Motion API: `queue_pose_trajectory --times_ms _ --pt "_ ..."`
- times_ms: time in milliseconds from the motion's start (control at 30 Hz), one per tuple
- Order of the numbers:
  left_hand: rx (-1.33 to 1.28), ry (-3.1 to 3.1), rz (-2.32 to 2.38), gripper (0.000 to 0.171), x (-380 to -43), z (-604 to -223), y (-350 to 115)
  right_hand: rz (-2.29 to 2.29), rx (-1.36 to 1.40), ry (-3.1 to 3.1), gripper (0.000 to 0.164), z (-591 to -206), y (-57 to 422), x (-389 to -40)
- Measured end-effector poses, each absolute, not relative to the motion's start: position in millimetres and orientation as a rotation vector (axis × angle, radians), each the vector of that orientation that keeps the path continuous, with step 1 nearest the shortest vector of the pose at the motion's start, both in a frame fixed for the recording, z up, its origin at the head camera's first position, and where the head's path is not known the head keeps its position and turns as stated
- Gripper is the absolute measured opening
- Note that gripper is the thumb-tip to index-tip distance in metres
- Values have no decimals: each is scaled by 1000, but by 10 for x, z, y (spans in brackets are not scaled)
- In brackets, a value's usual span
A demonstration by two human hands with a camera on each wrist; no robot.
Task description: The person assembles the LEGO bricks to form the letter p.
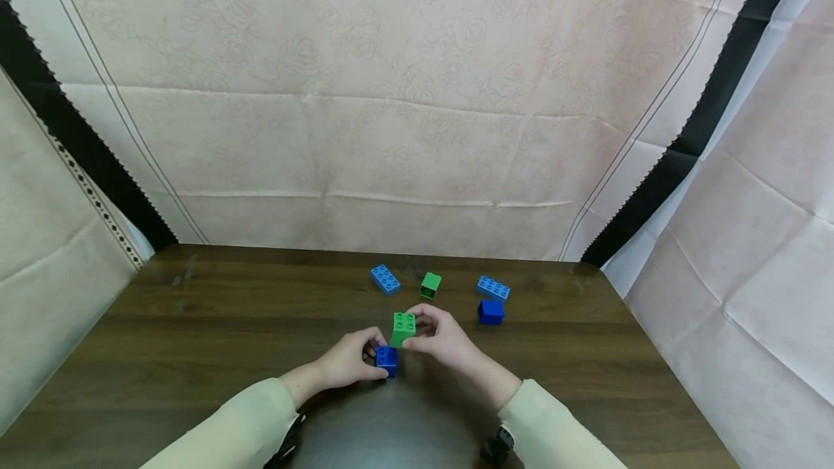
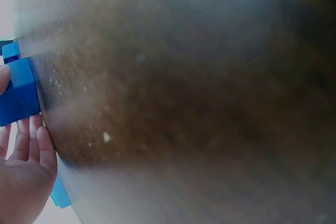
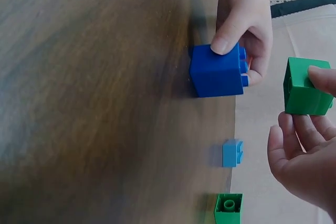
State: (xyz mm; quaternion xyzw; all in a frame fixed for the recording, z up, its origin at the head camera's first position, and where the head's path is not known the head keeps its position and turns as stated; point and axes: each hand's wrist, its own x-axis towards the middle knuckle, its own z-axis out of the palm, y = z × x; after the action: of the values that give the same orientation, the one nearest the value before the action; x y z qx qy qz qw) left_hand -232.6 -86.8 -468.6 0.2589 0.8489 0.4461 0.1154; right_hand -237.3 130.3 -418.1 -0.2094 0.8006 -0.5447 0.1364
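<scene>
My left hand (image 1: 348, 360) pinches a dark blue toy building block (image 1: 386, 359) low over the table, its studs facing up. In the right wrist view the left thumb presses one side of this blue block (image 3: 218, 72). Just beyond it, my right hand (image 1: 439, 335) holds a bright green building block (image 1: 403, 326) by thumb and fingertips, studs also up. The right wrist view shows the green block (image 3: 307, 90) held higher than the blue one, with a gap between them. At the left edge of the left wrist view, fingers lie below the blue block (image 2: 21, 95).
Toward the table's back lie a light blue block (image 1: 385, 279) and a green block (image 1: 430, 286) tipped with its hollow underside showing. To the right, another light blue block (image 1: 493, 288) lies behind a dark blue block (image 1: 491, 313). Pale cloth (image 1: 391, 165) hangs behind the wooden table (image 1: 228, 324).
</scene>
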Motion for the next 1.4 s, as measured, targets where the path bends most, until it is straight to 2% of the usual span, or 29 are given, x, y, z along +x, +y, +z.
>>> queue_pose_trajectory --times_ms 200,433,767,1400 --pt "739 2487 1303 33 -2330 -4682 -866 -1568 -598 2312 33 -4206 1245 -2356" --pt "737 2470 1311 33 -2340 -4697 -866 -1529 -610 2301 31 -4013 1180 -2206" --pt "724 2469 1311 33 -2339 -4700 -863 -1482 -561 2329 33 -4364 1168 -2353" --pt "744 2458 1324 34 -2331 -4687 -874 -1403 -670 2380 30 -4391 1123 -2345"
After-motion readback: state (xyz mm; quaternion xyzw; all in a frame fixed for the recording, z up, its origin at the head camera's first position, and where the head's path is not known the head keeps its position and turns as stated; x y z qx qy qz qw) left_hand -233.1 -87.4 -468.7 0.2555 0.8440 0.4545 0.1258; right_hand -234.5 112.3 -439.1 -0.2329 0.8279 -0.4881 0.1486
